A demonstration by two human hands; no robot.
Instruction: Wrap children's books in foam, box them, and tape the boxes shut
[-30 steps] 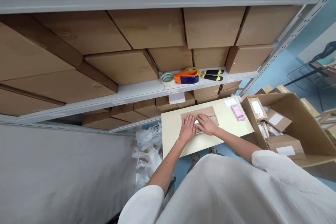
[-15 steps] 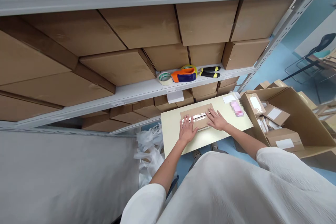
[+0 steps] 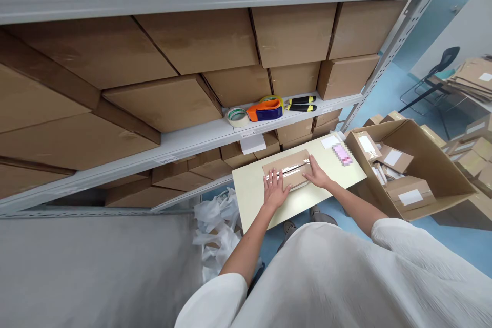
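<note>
both arms reach forward, bare along the forearm. the left forearm comes up from 7 o'clock with a straight wrist; the left hand lies palm down, fingers spread flat toward 12 o'clock. the right forearm enters from 4 o'clock; the right hand, at 2 o'clock of the left, lies palm down too, fingers stretched toward 10 o'clock. neither grip is curled.

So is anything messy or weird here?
Yes. Crumpled white plastic bags lie heaped on the floor beside the small table, looking dumped. The flat cardboard box lies straight under the left hand and right hand; nothing looks torn or spilled.
</note>
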